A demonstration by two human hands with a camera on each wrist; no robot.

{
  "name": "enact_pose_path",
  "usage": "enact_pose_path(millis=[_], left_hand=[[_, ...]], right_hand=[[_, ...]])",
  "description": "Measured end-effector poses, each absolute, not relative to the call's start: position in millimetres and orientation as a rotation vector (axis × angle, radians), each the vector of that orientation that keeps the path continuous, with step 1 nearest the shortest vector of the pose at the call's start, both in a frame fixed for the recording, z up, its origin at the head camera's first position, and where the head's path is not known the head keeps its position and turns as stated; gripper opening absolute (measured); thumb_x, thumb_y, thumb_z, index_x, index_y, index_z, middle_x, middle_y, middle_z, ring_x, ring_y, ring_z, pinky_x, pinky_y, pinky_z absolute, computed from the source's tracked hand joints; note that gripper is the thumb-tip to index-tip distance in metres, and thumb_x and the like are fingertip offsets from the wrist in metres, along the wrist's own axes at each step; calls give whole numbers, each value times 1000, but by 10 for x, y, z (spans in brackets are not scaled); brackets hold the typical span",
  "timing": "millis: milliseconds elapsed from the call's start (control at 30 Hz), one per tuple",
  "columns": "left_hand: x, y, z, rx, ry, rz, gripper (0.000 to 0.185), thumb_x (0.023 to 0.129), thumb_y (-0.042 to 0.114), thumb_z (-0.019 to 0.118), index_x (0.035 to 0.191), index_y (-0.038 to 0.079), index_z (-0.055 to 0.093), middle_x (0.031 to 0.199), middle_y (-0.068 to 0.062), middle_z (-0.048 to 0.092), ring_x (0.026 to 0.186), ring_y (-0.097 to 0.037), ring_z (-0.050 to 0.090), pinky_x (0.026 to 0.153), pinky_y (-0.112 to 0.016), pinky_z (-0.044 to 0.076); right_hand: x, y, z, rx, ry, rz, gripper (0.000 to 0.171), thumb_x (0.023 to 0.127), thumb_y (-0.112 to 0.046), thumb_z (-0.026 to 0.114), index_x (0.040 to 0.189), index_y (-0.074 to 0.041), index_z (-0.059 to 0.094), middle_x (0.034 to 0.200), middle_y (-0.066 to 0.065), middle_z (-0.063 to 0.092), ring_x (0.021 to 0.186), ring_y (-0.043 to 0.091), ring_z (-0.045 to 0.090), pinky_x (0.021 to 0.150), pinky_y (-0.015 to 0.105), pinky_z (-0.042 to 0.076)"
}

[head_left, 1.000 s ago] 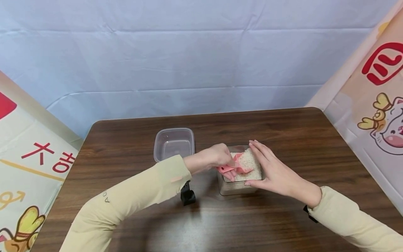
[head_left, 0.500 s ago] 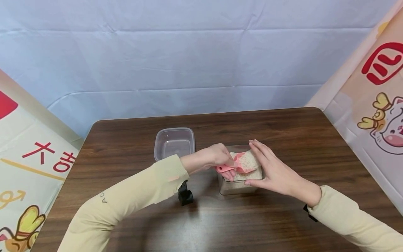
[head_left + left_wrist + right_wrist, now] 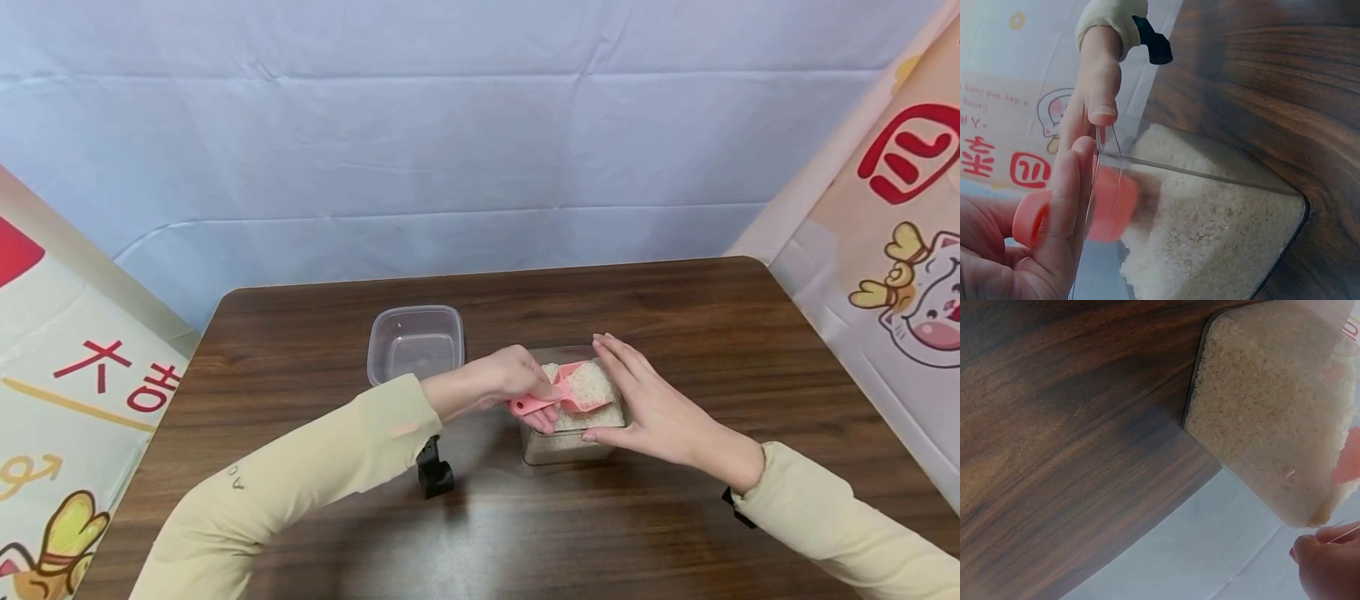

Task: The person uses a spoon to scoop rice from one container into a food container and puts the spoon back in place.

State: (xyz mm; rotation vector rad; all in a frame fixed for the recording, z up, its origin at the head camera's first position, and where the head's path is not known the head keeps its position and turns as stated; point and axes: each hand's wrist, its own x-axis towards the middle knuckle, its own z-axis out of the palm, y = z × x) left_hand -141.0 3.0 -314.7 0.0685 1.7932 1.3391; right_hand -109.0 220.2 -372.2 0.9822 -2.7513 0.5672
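I see a dark wooden worktop [image 3: 675, 325] before a pale blue cloth backdrop [image 3: 450, 142]. Since a second ago my left hand [image 3: 510, 379], fingers gripping the pink scoop [image 3: 566, 392], has drawn back slightly. My right hand [image 3: 648, 408], fingers straight, steadies the clear rice container [image 3: 558, 450]; an empty plastic tub [image 3: 415, 340] sits left.

A pink scoop [image 3: 564, 392] heaped with rice sits tilted over a clear, rice-filled container [image 3: 567, 446] on the table.
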Motion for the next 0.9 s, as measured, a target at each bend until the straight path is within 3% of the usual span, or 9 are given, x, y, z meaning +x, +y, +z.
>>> enact_pose_path(millis=[167, 400, 600, 800, 900], left_hand=[[-1372, 13, -3134, 56, 1789, 1362, 23, 92, 1, 50, 98, -19, 60, 61, -14, 62, 48, -14, 61, 54, -26, 56], [-1349, -6, -3148, 58, 1778, 1387, 22, 92, 0, 49, 100, -19, 59, 84, -30, 64, 54, -17, 65, 60, -29, 57], [-1325, -34, -3144, 66, 1764, 1396, 24, 93, 1, 48, 102, -19, 57, 84, -29, 64, 54, -16, 64, 61, -29, 57], [-1300, -75, -3133, 57, 1764, 1381, 24, 93, 2, 48, 105, -17, 58, 85, -28, 65, 67, -25, 68, 65, -33, 57], [-1288, -93, -3131, 64, 1761, 1381, 24, 93, 2, 49, 104, -17, 58, 86, -28, 65, 63, -21, 67, 65, -32, 57]], right_hand=[[-1085, 2201, -3722, 974, -2764, 571, 105, 68, -54, 72, 142, 2, 23, 148, 13, 20, 135, 26, 21, 98, 43, 38], [-1084, 2200, -3719, 974, -2764, 573, 105, 68, -54, 73, 142, 2, 23, 148, 13, 20, 134, 27, 21, 97, 46, 38], [-1087, 2203, -3714, 981, -2755, 568, 106, 68, -54, 72, 142, 1, 22, 147, 13, 21, 134, 27, 22, 99, 42, 37], [-1092, 2206, -3712, 986, -2751, 577, 106, 68, -54, 73, 143, 1, 21, 148, 13, 21, 135, 26, 21, 102, 38, 35], [-1092, 2210, -3716, 983, -2753, 580, 106, 68, -54, 73, 143, 0, 21, 147, 13, 21, 135, 26, 21, 102, 37, 35]])
